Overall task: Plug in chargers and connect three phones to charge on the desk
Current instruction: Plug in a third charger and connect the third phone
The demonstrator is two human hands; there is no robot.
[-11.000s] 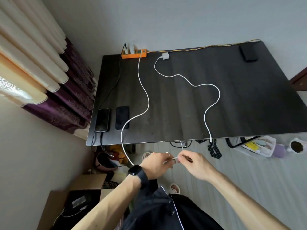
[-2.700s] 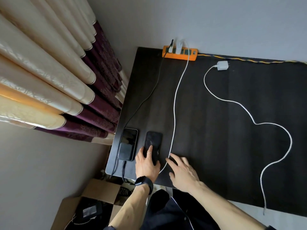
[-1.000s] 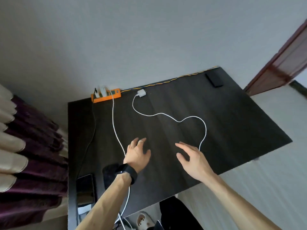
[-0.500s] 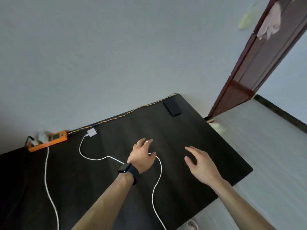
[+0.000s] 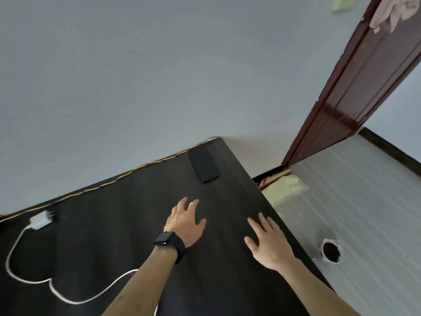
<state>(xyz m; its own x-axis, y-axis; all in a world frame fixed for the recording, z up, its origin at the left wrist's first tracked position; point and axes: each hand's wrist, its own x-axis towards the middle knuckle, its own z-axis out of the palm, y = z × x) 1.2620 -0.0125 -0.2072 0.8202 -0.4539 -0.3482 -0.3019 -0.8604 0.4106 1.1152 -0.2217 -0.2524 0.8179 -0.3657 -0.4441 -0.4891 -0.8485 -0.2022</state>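
Note:
A black phone (image 5: 204, 164) lies face down at the far right corner of the dark desk (image 5: 127, 224). My left hand (image 5: 185, 222), with a ring and a black watch, hovers open a short way in front of the phone, apart from it. My right hand (image 5: 266, 241) is open near the desk's right edge and holds nothing. A white charger plug (image 5: 41, 220) lies unplugged at the far left, and its white cable (image 5: 68, 297) loops over the desk and passes under my left forearm. The other two phones and the power strip are out of view.
A yellow and blue braided cord (image 5: 136, 168) runs along the desk's back edge by the grey wall. A dark red door frame (image 5: 341, 106) stands to the right. On the floor lie a pale cloth (image 5: 284, 187) and a white cup (image 5: 331, 250) with dark contents.
My view has swung right, away from the two phones and the orange power strip. Both open hands have moved right across the desk towards the far-corner phone, which is now nearer.

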